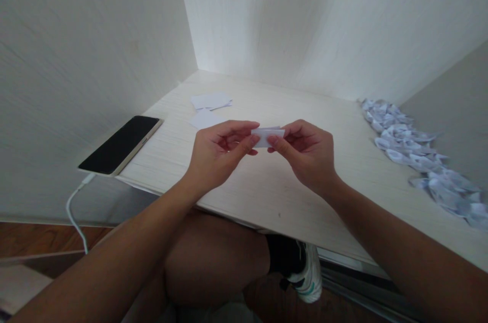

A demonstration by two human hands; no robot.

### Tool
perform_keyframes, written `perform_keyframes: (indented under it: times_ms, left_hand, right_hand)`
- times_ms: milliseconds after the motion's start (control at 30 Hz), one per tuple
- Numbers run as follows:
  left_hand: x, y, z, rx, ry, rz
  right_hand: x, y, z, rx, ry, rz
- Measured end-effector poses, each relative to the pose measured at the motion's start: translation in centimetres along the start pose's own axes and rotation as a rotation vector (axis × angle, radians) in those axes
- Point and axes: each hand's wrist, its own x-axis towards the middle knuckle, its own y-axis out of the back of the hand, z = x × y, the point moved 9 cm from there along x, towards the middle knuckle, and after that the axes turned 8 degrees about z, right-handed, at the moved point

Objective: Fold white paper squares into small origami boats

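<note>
A small folded piece of white paper [264, 137] is held above the pale table between both hands. My left hand [221, 150] pinches its left end between thumb and fingers. At the right end, my right hand [305, 152] grips it the same way, thumb on the near face. The paper's upper edge shows two layers slightly apart. Just beyond my left hand lie flat white paper pieces [210, 100], with another sheet [205, 119] nearer and partly hidden by that hand.
A long heap of folded white paper pieces [406, 142] runs along the table's right side. On the left edge lies a black-screened phone [121, 145] with a white cable [72, 206] plugged in. Walls [282, 23] enclose the table [305, 104] at the back and sides.
</note>
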Motion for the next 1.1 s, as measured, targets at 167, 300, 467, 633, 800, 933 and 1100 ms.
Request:
perform_keyframes:
  times_ms: [167, 300, 467, 633, 800, 933, 1100]
  left_hand:
    - [0.0, 0.0, -0.2, 0.026, 0.060, 0.019]
    - [0.0, -0.1, -0.3, 0.006, 0.079, 0.021]
    - [0.0, -0.2, -0.3, 0.006, 0.082, 0.023]
    - [0.0, -0.3, -0.3, -0.027, 0.095, 0.022]
    - [0.0, -0.3, -0.3, -0.001, 0.113, 0.020]
    - [0.0, -0.1, -0.3, 0.029, 0.110, 0.019]
    - [0.0, -0.1, -0.5, 0.036, 0.124, 0.009]
  right_hand:
    - [0.0, 0.0, -0.2, -0.015, 0.001, 0.026]
    - [-0.1, 0.1, -0.4, -0.053, 0.024, 0.061]
    - [-0.3, -0.1, -1.0, -0.040, 0.062, 0.067]
    - [-0.4, -0.1, -1.4, -0.075, 0.091, 0.061]
    - [-0.4, -0.1, -1.5, -0.104, 0.109, 0.053]
    - [-0.3, -0.2, -1.6, -0.104, 0.114, 0.039]
    - [-0.3, -0.2, -1.2, -0.095, 0.086, 0.030]
